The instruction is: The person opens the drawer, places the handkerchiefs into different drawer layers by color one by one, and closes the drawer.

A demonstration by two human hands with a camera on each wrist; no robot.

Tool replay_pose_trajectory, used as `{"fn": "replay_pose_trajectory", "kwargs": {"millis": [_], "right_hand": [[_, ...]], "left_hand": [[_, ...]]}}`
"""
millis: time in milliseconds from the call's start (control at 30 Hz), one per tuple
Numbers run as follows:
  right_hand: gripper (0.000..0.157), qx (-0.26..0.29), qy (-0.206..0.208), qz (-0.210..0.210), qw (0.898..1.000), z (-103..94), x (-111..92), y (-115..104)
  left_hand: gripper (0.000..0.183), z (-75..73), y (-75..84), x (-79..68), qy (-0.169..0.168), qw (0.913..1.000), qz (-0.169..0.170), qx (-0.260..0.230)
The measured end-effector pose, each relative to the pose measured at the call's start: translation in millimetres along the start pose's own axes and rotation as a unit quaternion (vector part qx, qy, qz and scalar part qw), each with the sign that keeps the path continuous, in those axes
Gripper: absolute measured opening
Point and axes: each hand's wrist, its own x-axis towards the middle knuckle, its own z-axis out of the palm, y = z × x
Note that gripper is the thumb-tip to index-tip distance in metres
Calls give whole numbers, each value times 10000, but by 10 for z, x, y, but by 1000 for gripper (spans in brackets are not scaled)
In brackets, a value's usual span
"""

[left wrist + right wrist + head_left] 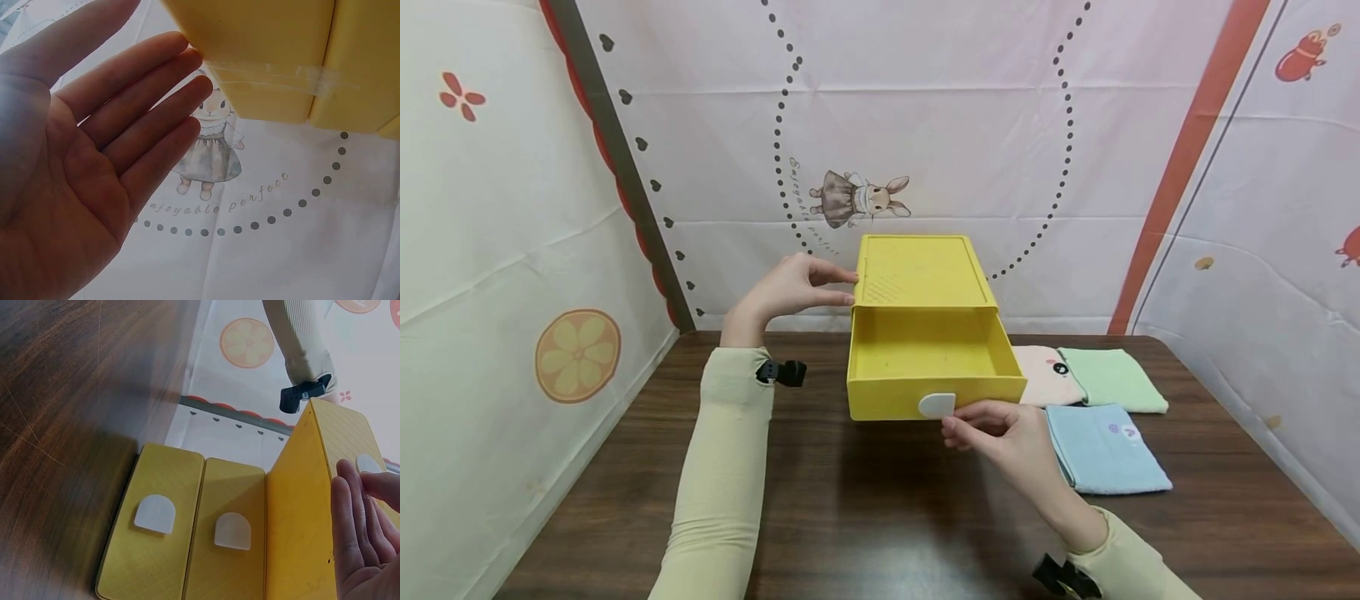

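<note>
Behind, pale creased fabric [925, 125] with dotted prints. Across the lower frame, dark wood-grain tabletop [805, 500]. At centre, boxy yellow drawer unit [925, 271], plastic-looking, rim raised; smooth-walled top drawer [880, 400] standing open. At right, soft folded blue cloth [1108, 450], green cloth [1112, 379], pink cloth [1047, 379]. Left of centre, left hand [790, 292], fingers straight, slightly apart, tips at the unit's side. Lower right of centre, right hand [1011, 442], thumb and forefinger pinching white tab [936, 406], rounded.

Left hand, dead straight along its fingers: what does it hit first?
Most likely the left side of the yellow plastic drawer cabinet. In the head view the left hand has its fingers right at that edge; whether they touch is hard to tell.
</note>
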Motion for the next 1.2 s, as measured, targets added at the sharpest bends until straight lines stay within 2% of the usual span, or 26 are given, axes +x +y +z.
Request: {"fn": "replay_pose_trajectory", "kwargs": {"millis": [267,1200], "right_hand": [[13,53,-137,-57,9999,7,-23,4],[11,-13,-144,-184,9997,39,-63,1]], "left_hand": [[42,-5,9,1,10,10000,32,20],[42,-1,26,-10,-9,10000,-8,-42]]}}
